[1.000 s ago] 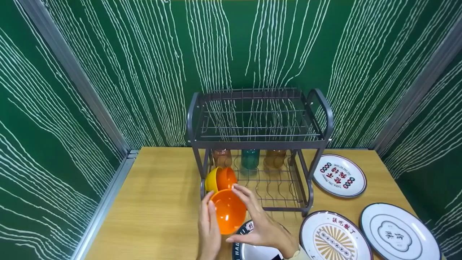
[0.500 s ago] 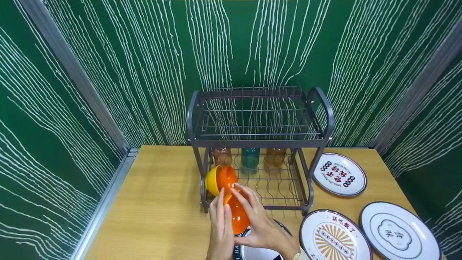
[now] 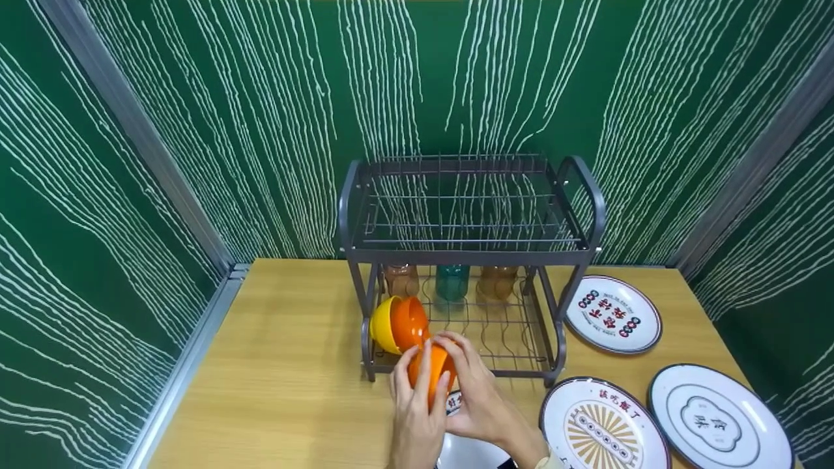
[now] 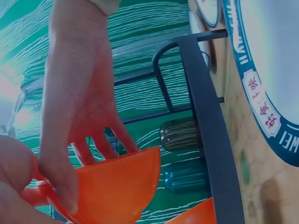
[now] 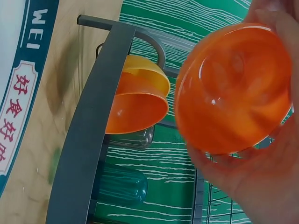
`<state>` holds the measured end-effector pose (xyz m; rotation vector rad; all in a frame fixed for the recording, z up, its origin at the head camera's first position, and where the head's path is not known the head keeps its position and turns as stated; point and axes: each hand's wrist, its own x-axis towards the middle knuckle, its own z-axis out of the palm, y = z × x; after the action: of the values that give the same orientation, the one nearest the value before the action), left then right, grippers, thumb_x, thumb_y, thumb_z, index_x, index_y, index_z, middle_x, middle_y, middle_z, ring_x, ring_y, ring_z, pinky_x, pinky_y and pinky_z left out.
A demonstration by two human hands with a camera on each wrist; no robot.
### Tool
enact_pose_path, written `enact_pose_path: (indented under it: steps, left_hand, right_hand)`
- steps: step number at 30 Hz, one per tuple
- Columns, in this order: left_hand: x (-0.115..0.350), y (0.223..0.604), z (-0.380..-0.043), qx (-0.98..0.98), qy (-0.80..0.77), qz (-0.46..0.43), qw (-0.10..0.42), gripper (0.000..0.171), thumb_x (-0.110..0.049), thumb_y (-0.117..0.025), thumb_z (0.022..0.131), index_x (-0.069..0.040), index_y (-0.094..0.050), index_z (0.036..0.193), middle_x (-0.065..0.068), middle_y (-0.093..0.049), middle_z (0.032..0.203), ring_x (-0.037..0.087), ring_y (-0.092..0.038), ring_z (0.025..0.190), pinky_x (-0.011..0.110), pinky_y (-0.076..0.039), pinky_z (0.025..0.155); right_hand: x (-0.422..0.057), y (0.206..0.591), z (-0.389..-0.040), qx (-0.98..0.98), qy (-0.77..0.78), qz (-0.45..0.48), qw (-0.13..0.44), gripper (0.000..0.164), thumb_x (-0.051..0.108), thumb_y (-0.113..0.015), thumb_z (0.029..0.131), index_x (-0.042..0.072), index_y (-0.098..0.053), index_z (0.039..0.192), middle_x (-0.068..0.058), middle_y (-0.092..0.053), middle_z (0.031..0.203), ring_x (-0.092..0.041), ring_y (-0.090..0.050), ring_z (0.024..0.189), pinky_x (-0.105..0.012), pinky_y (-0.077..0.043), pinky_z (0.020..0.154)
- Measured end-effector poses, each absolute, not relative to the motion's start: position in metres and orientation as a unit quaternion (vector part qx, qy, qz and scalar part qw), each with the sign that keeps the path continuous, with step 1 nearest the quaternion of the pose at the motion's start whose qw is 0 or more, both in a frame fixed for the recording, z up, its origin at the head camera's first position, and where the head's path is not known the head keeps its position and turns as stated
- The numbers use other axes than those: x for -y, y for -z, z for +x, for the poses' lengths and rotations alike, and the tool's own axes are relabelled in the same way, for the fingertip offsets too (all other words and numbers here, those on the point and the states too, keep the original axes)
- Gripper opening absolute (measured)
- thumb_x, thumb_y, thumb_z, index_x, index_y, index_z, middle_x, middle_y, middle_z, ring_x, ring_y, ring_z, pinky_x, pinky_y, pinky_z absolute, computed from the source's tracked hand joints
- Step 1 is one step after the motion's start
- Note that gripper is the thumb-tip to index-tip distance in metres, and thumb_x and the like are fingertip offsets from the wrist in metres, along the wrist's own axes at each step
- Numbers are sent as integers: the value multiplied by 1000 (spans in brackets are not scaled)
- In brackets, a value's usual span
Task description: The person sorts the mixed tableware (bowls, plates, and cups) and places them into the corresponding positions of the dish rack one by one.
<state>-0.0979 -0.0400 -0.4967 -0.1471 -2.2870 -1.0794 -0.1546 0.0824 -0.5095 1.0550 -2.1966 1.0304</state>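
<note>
An orange bowl (image 3: 431,372) is held between both hands in front of the rack, its rim tilted. My left hand (image 3: 417,417) grips its left side, the thumb toward me. My right hand (image 3: 481,397) holds the opposite side with curved fingers. The right wrist view shows the rounded bowl (image 5: 229,88) beside the rack post. Just beyond the hands, a yellow bowl (image 3: 383,327) and a second orange bowl (image 3: 409,323) lean together on the lower tier of the dark dish rack (image 3: 469,256).
Behind the bowls stand a pink cup (image 3: 401,281), a teal cup (image 3: 452,284) and an amber cup (image 3: 497,284). Several patterned plates lie on the table, including a red-lettered plate (image 3: 612,316), a sunburst plate (image 3: 603,423) and a grey-patterned plate (image 3: 749,417). A dark-rimmed plate (image 3: 466,453) lies beneath the hands.
Both hands have moved slightly right, and the left has closed in on the bowl. The bowl has turned from its inside facing up to a tilted, sideways pose.
</note>
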Motion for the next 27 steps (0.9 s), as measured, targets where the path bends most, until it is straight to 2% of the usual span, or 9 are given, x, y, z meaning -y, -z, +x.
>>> enact_pose_path:
  steps: [6, 12, 18, 22, 27]
  left_hand:
    - [38, 500, -106, 858, 406, -87, 304, 50, -24, -66, 90, -16, -51, 137, 10, -43, 134, 25, -45, 116, 37, -53, 87]
    - [40, 502, -113, 856, 407, -115, 298, 50, -30, -64, 91, -16, -50, 137, 9, -42, 136, 25, -44, 117, 37, -53, 87]
    - [43, 500, -119, 863, 398, -124, 284, 50, -35, -61, 92, -18, -50, 137, 8, -40, 139, 23, -44, 120, 36, -51, 90]
    - [44, 498, -123, 862, 388, -131, 299, 50, -35, -62, 91, -17, -52, 136, 9, -41, 139, 23, -45, 120, 35, -51, 90]
    - [45, 499, -127, 855, 377, -144, 324, 51, -33, -65, 90, -16, -52, 136, 11, -42, 139, 24, -44, 122, 37, -50, 92]
  right_hand:
    - [-87, 510, -161, 799, -408, 375, 234, 90, 29, -81, 61, 1, -38, 136, -7, -36, 142, -20, -41, 125, -45, -45, 97]
    - [-88, 496, -163, 767, -461, 390, 216, 94, 22, -88, 57, -6, -40, 132, -15, -37, 139, -28, -45, 120, -35, -43, 101]
    - [-88, 479, -162, 755, -484, 390, 208, 92, 21, -90, 56, -10, -41, 128, -18, -40, 136, -35, -44, 119, -25, -33, 107]
    - [-88, 477, -166, 758, -479, 389, 212, 91, 22, -90, 56, -9, -43, 128, -18, -40, 139, -38, -42, 123, -29, -31, 109]
    - [-89, 476, -169, 760, -478, 391, 204, 90, 19, -89, 57, -6, -43, 130, -17, -38, 142, -38, -40, 126, -49, -34, 106]
